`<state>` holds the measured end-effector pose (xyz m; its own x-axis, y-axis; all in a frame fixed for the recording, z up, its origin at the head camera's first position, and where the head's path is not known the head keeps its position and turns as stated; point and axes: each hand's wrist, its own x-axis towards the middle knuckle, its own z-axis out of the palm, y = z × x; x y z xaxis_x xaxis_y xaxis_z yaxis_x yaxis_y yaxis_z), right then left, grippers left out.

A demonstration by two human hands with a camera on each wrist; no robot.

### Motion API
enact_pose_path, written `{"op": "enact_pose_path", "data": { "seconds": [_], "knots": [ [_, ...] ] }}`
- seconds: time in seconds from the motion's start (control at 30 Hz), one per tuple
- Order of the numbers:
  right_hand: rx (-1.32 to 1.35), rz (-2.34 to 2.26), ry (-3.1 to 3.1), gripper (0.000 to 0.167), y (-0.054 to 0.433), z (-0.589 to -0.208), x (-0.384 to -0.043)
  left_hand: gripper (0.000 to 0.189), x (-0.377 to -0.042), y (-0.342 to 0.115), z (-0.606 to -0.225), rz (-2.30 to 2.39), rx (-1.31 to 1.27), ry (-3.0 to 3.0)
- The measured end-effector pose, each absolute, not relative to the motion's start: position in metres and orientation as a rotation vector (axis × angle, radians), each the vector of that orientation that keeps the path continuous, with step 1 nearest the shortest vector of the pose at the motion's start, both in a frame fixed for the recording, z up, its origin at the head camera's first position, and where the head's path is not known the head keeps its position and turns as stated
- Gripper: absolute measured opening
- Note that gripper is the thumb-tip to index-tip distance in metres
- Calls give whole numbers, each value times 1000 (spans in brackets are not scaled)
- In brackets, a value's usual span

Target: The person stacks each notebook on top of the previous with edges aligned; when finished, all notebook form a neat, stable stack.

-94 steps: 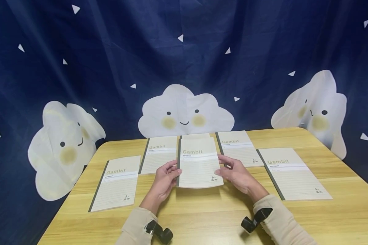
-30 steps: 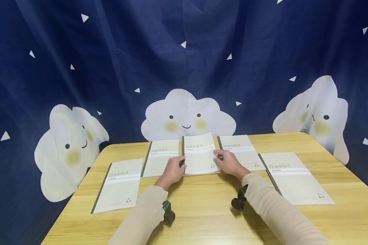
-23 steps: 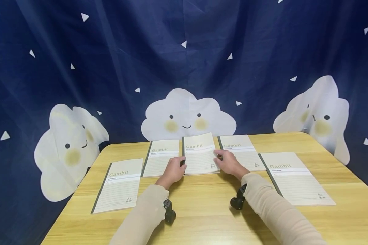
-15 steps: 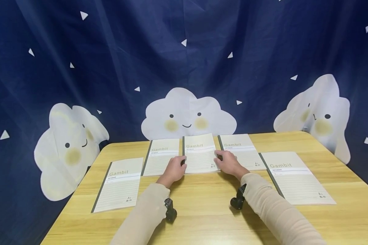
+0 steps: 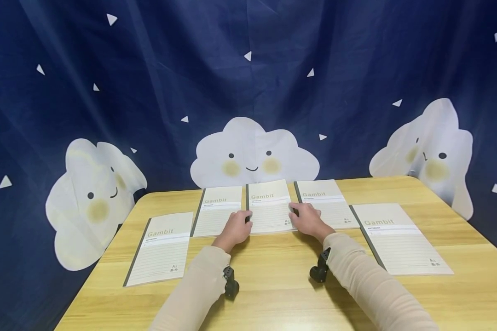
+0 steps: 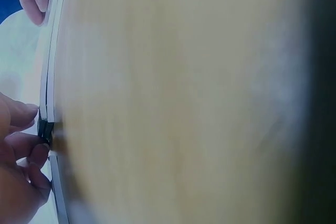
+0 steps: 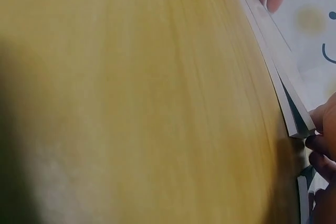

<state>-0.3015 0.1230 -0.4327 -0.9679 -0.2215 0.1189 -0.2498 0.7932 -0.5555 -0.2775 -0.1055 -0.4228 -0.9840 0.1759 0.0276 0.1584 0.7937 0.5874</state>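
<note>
Two cream notebooks lie stacked at the back middle of the table; the top notebook [image 5: 270, 212] covers the lower one in the head view. Its dark spine side is pinched by my left hand [image 5: 236, 228]. My right hand [image 5: 309, 220] pinches the opposite edge, near the lower right corner. In the left wrist view the edges of the lower notebook [image 6: 52, 87] and the upper one run close together. From the right wrist, a narrow dark gap shows between the lower notebook [image 7: 283, 111] and the upper one at the corner by my fingers [image 7: 317, 116].
More "Gambit" notebooks lie around the stack: one far left [image 5: 159, 250], one just left [image 5: 217, 220], one just right [image 5: 325, 200], one far right [image 5: 401, 241]. They rest on a wooden table [image 5: 273, 294]. Behind hangs a blue curtain [image 5: 215, 59] with cloud faces.
Both hands have carried the notebook from above the table's middle back onto the rear middle notebook. Over the last second its upper part has settled flatter, while the hands stay nearly still.
</note>
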Motion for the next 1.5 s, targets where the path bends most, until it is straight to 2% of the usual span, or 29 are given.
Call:
{"op": "enact_pose_path", "data": {
  "seconds": [0.1,0.23,0.57,0.77,0.9,1.1,1.23,1.5],
  "knots": [
    [354,931,-2938,41,123,-433,-300,37,-277,-106,-421,954,277,2951],
    [350,933,-2938,43,124,-432,-300,37,-277,-106,-420,943,273,2956],
    [368,906,-2914,25,124,-431,-300,38,-277,-106,-419,929,269,2963],
    [375,889,-2918,11,124,-431,-301,20,-279,-107,-419,916,326,2971],
    [392,870,-2912,16,124,-430,-300,17,-278,-108,-418,914,350,2964],
    [405,899,-2900,20,128,-426,-299,31,-276,-106,-415,884,306,3001],
    [380,929,-2891,43,135,-423,-298,43,-274,-103,-411,881,241,3044],
    [324,942,-2907,44,153,-416,-301,44,-272,-96,-406,949,286,3035]
  ]
}}
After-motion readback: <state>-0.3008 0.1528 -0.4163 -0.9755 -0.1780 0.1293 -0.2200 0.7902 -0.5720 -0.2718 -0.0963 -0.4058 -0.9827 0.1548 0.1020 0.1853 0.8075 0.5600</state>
